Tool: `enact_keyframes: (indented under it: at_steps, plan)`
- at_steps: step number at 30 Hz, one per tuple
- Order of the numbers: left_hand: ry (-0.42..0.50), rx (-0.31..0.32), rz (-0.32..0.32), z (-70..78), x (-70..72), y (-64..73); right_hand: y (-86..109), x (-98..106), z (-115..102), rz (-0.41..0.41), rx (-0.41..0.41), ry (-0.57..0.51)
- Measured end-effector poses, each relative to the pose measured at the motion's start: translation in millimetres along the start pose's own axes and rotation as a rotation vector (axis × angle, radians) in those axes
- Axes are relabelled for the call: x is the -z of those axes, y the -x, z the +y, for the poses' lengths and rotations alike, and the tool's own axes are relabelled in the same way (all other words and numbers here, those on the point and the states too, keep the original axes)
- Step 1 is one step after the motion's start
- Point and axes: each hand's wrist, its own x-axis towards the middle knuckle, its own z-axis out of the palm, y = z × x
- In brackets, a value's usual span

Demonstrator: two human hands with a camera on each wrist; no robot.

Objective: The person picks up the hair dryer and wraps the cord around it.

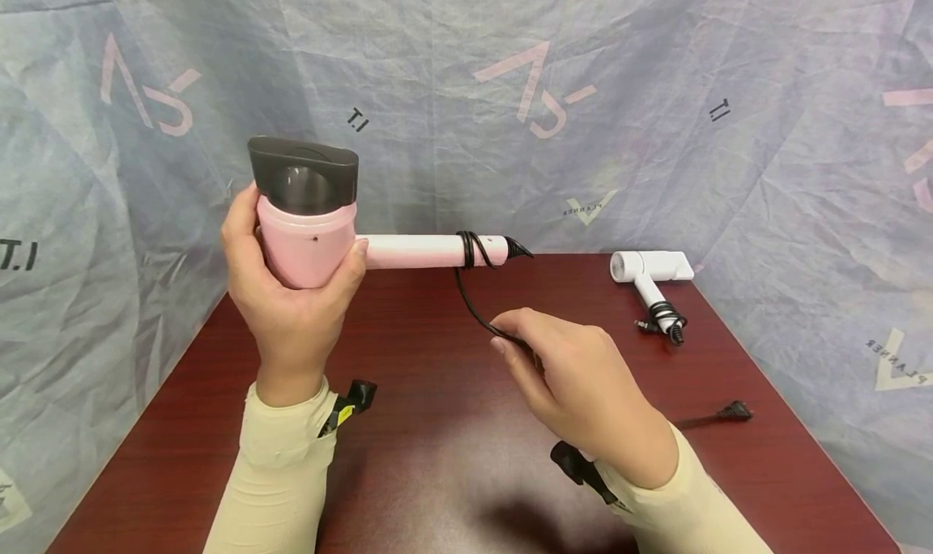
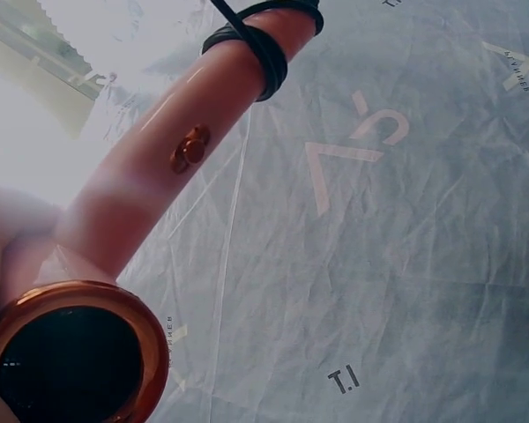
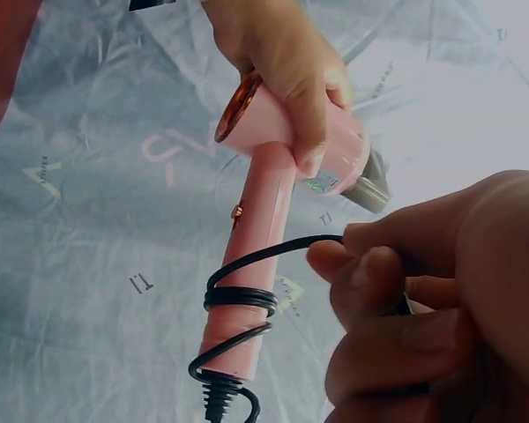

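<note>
My left hand point(image 1: 291, 311) grips the barrel of a pink hair dryer point(image 1: 309, 246), lifted above the table. A dark flat nozzle point(image 1: 302, 173) points up from the barrel, and the handle point(image 1: 415, 251) extends to the right. Black cord point(image 3: 240, 301) winds several times around the handle near its end. With thumb and forefinger, my right hand point(image 1: 576, 384) pinches the loose length of that cord point(image 1: 470, 304) just below the handle. The left wrist view shows a copper-coloured switch point(image 2: 190, 150) on the handle and a copper ring point(image 2: 154, 352) around the barrel's rear end.
A white hair dryer point(image 1: 652, 270), its cord wrapped around its handle, lies at the table's back right. A black plug point(image 1: 734, 411) on a cord lies at the right of the dark red table point(image 1: 408, 457). Grey printed fabric point(image 1: 430, 92) hangs behind and on both sides.
</note>
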Motion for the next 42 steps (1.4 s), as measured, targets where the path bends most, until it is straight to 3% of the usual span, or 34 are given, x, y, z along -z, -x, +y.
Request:
enact_keyframes:
  at_steps: [18,28,42]
  plan:
    - [-0.028,-0.002,-0.127,2.3,2.9,2.1,-6.1,7.6,7.5,0.184,0.055,-0.1]
    - [-0.023,-0.045,-0.173,5.2,3.0,2.6,-8.5,11.3,11.6,0.246,0.069,-0.108]
    - [0.118,-0.065,-0.209,7.0,3.1,2.9,-10.5,20.6,17.0,0.303,0.063,-0.087]
